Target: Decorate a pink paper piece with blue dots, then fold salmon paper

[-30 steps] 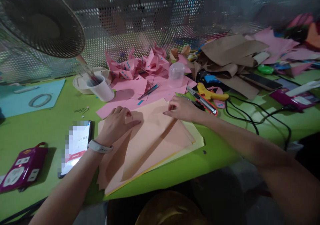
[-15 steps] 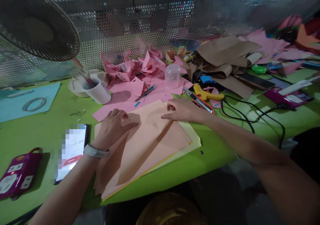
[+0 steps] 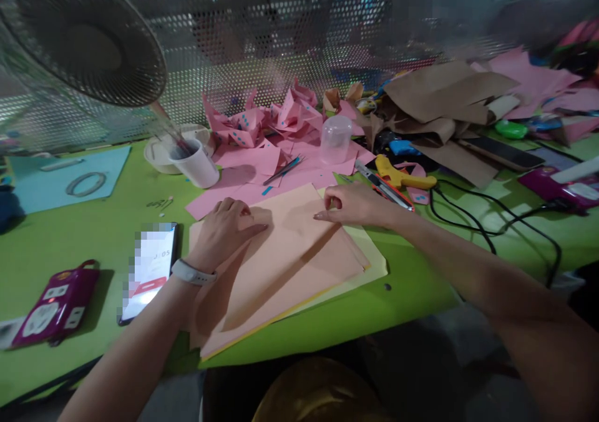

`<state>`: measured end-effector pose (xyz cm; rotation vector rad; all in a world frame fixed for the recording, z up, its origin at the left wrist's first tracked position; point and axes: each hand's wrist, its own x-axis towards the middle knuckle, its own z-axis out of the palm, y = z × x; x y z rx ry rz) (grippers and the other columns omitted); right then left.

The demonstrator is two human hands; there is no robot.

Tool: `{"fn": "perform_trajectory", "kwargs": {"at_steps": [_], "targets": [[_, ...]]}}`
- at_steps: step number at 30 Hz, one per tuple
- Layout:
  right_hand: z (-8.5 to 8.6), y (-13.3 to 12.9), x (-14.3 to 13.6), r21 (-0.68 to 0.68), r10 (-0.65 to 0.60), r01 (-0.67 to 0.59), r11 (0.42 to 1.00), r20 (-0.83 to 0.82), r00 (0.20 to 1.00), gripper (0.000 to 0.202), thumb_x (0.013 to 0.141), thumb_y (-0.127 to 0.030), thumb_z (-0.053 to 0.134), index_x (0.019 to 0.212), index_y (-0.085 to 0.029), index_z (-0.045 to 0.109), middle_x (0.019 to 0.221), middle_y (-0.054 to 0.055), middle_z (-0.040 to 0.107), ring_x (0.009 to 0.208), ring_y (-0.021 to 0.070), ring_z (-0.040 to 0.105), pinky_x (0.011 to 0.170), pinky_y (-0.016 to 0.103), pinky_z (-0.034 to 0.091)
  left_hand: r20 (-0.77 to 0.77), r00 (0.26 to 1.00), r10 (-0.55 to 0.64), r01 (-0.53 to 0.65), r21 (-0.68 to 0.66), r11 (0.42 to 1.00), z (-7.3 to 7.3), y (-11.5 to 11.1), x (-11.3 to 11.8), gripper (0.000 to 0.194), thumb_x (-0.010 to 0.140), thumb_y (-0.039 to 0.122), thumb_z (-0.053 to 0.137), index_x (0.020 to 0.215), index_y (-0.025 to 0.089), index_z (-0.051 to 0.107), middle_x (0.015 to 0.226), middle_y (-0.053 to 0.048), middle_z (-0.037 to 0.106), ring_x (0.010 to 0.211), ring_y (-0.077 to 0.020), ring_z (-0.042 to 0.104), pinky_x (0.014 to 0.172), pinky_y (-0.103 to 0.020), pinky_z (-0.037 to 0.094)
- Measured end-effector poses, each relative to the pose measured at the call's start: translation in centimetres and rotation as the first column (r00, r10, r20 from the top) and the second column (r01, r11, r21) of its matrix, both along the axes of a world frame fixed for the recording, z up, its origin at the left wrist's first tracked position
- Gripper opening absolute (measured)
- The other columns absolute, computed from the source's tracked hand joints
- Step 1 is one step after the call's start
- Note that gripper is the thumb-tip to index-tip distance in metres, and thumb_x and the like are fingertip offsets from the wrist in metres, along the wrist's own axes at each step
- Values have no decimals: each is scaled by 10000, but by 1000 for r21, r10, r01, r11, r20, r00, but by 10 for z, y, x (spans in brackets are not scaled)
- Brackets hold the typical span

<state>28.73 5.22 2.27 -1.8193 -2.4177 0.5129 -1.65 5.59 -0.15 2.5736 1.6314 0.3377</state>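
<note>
A stack of peach paper sheets (image 3: 290,272) lies at the table's front edge, with yellow sheets showing beneath. The top sheet is bent up in a diagonal curve. My left hand (image 3: 227,231) rests on the stack's left part, thumb stretched out and fingers curled at the sheet's far edge. At the upper right of the sheet, my right hand (image 3: 349,206) has its thumb and fingers brought together on the paper's edge. A phone (image 3: 152,269) with a lit screen lies left of my left wrist, which wears a pale band.
Behind the stack are pink paper scraps (image 3: 248,160), scissors (image 3: 283,169), a white cup (image 3: 196,163) and a clear cup (image 3: 336,140). To the right lie a cutter (image 3: 384,185), a yellow glue gun (image 3: 405,177) and black cables. Power strips (image 3: 58,303) and a fan (image 3: 93,44) stand left.
The whole view has shifted, so things appear further right. Both hands keep nearly the same place on the paper.
</note>
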Motion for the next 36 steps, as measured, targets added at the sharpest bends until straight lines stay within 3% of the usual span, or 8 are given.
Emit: {"fn": "perform_trajectory", "kwargs": {"at_steps": [8, 14, 17, 21, 25, 27, 32, 36], "targets": [[-7, 2, 2, -80, 90, -102, 992, -138, 986, 471, 802, -630, 628, 594, -213, 562, 568, 0, 555, 551, 149, 474, 540, 299, 290, 18, 1000, 10, -9, -42, 999, 1, -2, 1, 434, 829, 612, 628, 964, 202, 587, 1010, -95, 615, 1002, -300, 557, 859, -425, 417], [-11, 4, 4, -75, 161, -187, 979, -272, 949, 424, 762, -567, 669, 586, -202, 541, 664, 10, 585, 634, 150, 503, 594, 300, 335, 8, 1000, -11, 11, -10, 1000, 2, -3, 3, 392, 830, 556, 654, 974, 197, 589, 1098, -118, 617, 1080, -331, 542, 895, -458, 400], [-10, 3, 4, -92, 91, -133, 987, -360, 928, 416, 759, -579, 667, 628, -204, 543, 638, -4, 564, 612, 142, 492, 576, 289, 329, 65, 998, 7, -6, -27, 1000, 7, -6, 3, 367, 830, 516, 677, 972, 201, 552, 1070, -109, 642, 1048, -315, 581, 874, -440, 419], [-7, -2, 5, -174, 4, -110, 979, -519, 855, 423, 749, -616, 685, 745, -213, 556, 612, -35, 546, 554, 126, 495, 551, 273, 342, 220, 975, 32, 3, -155, 988, 20, -11, 4, 375, 848, 512, 668, 1006, 204, 525, 904, -62, 684, 845, -246, 648, 751, -364, 463], [-4, -6, 4, -34, 91, -133, 991, -559, 824, 397, 756, -589, 712, 850, -212, 631, 721, 8, 638, 684, 166, 587, 639, 294, 416, 259, 964, -68, 74, -16, 997, 25, -14, 8, 479, 855, 539, 651, 1178, 201, 544, 1202, -117, 663, 1120, -284, 608, 932, -422, 450], [-3, -7, 2, 46, 138, -135, 990, -551, 823, 382, 775, -585, 698, 865, -216, 656, 787, 37, 672, 755, 189, 616, 675, 304, 441, 258, 961, -103, 108, -4, 994, 26, -13, 9, 510, 849, 568, 645, 1199, 204, 577, 1245, -119, 650, 1173, -296, 578, 961, -431, 436], [2, -10, 0, 194, 205, -126, 973, -476, 855, 366, 821, -595, 639, 831, -231, 683, 776, 58, 682, 728, 202, 616, 665, 326, 445, 330, 941, -68, 148, -226, 963, 32, -12, 4, 472, 788, 653, 657, 824, 183, 690, 777, -46, 691, 723, -197, 612, 634, -305, 426], [7, -13, -1, 230, 177, -71, 971, -481, 859, 376, 806, -622, 642, 801, -249, 687, 767, 59, 673, 746, 221, 612, 698, 359, 469, 420, 908, 12, 146, -341, 929, 35, -11, -2, 424, 773, 595, 696, 732, 174, 676, 674, -16, 651, 626, -149, 554, 558, -263, 378]]}}
